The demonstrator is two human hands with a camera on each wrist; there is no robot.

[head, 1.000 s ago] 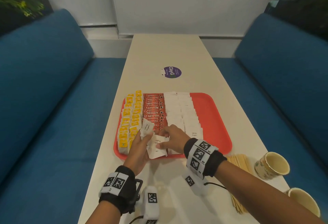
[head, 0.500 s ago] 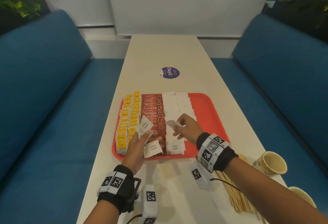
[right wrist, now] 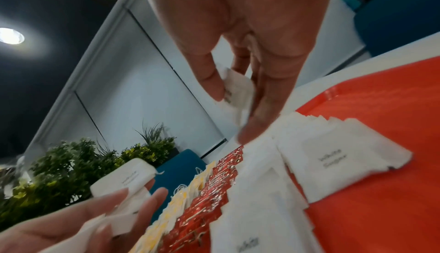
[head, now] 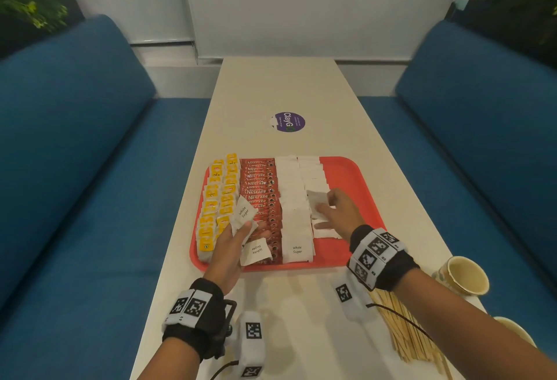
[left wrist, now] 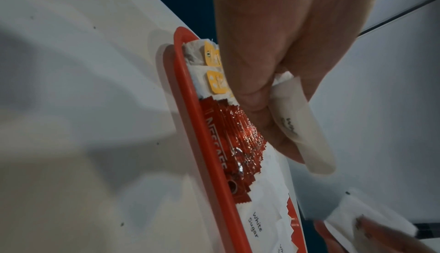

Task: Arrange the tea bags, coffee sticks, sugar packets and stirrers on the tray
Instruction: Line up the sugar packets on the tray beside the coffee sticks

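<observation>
Head overhead; wrists close; tray (head: 358, 174) shared

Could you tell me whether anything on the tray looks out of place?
Yes: one sugar packet lies askew across the near end of the coffee sticks, outside the white sugar rows. The stirrers lie on the table, off the tray.

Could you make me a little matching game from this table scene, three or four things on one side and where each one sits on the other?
Things:
1. tea bags
2. coffee sticks
3. stirrers
4. paper cup

Places:
A. table, right of the tray's near corner
B. leftmost rows on the tray
C. loose on the table, near right
D. tray, between tea and sugar

Pairs: 1-B, 2-D, 3-C, 4-A
</observation>
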